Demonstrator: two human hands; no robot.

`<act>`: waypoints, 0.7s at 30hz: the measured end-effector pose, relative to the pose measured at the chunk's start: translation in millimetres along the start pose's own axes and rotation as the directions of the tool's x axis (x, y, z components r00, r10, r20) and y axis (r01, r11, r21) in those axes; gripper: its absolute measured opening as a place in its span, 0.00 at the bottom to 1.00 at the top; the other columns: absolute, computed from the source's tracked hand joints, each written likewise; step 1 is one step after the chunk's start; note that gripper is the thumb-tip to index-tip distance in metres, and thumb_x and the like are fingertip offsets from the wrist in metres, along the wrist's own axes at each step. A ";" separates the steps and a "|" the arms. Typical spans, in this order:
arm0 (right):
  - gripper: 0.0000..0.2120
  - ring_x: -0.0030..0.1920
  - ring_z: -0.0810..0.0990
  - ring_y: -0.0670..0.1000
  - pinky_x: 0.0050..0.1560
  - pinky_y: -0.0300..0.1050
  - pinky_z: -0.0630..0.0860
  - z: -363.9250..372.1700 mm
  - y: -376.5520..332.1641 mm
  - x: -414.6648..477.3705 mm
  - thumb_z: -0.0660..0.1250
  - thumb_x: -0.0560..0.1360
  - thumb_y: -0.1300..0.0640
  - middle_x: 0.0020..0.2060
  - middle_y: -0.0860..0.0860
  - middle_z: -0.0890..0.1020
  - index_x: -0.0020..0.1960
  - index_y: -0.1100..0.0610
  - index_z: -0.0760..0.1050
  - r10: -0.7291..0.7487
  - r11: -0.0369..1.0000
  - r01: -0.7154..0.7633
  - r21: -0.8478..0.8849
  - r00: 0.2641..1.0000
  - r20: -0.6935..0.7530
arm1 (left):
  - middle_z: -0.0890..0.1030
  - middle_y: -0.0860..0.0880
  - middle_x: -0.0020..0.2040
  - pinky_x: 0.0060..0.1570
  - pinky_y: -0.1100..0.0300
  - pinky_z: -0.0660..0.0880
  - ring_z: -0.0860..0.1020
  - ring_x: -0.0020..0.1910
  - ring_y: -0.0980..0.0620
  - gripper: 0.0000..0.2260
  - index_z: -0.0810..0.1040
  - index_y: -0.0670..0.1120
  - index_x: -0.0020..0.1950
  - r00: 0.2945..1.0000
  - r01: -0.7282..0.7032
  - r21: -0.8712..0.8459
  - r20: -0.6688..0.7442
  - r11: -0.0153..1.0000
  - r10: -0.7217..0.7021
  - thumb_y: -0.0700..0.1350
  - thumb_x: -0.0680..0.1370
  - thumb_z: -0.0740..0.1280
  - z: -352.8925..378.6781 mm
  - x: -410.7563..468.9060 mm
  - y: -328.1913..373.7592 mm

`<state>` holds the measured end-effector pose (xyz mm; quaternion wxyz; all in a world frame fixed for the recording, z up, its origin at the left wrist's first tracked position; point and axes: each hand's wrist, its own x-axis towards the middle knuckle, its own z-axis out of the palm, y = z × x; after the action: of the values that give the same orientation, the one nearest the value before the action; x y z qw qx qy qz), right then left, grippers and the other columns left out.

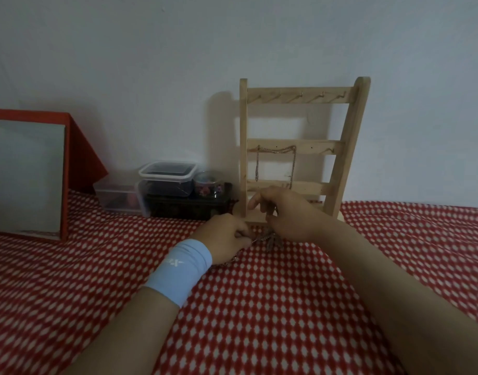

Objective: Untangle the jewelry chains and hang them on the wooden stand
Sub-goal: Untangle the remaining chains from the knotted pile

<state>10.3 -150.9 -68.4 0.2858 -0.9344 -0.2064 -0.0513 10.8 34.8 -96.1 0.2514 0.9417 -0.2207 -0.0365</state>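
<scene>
Against the wall at the far left edge of the red-and-white cloth [259, 307] leans a red-framed mirror [27, 174], with stacked plastic tubs [167, 174] to its right. Next comes the left hand [227, 239], a pale blue wristband [181, 269] behind it. Its fingers are curled in and pinch one end of the tangled chains [270, 240].

The tangle sits low over the cloth near its far edge, just in front of the foot of the stand. The taut part runs from the left pinch up and rightward to the right hand [286, 212], which grips it with curled fingertips. A knotted clump droops between the hands and a loose tail trails back under the left palm.

I'd judge this stuff light, limp and slippery, with fine links that kink if yanked. It is best held by fingertips close on either side of the knot and teased apart.

Furthest right, the wooden stand [348, 147] leans on the wall, and a hung chain [293, 163] is draped from its middle rail.
</scene>
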 end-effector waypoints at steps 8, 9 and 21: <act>0.24 0.51 0.77 0.44 0.53 0.42 0.77 -1.8 -9.3 -1.7 0.71 0.72 0.34 0.53 0.43 0.79 0.61 0.47 0.79 0.225 0.895 -0.138 -0.424 0.961 0.163 | 0.81 0.51 0.50 0.56 0.56 0.76 0.79 0.50 0.53 0.09 0.81 0.48 0.52 0.990 0.135 -0.103 0.057 0.985 -0.130 0.52 0.79 0.67 -9.2 1.0 -7.2; 0.25 0.50 0.77 0.44 0.52 0.42 0.76 2.8 -10.1 -2.5 0.70 0.72 0.32 0.53 0.44 0.80 0.61 0.47 0.79 0.235 0.874 -0.122 -0.470 0.953 0.189 | 0.81 0.53 0.50 0.55 0.59 0.75 0.78 0.50 0.55 0.11 0.81 0.50 0.54 0.987 0.134 -0.051 0.096 0.990 -0.128 0.54 0.76 0.70 -11.7 -0.8 -7.1; 0.18 0.55 0.79 0.52 0.57 0.47 0.80 -14.7 -21.4 -10.4 0.72 0.74 0.60 0.58 0.51 0.79 0.62 0.56 0.74 0.321 0.830 -0.143 -0.539 0.913 0.253 | 0.85 0.50 0.44 0.54 0.58 0.78 0.83 0.45 0.53 0.03 0.80 0.49 0.49 0.995 -0.016 -0.358 0.084 0.934 0.050 0.45 0.80 0.67 -16.7 -6.0 5.6</act>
<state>-7.7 -146.8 -47.4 -0.0061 -0.9894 -0.1138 0.0901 6.1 40.7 -79.1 0.4084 0.8739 -0.2375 -0.1147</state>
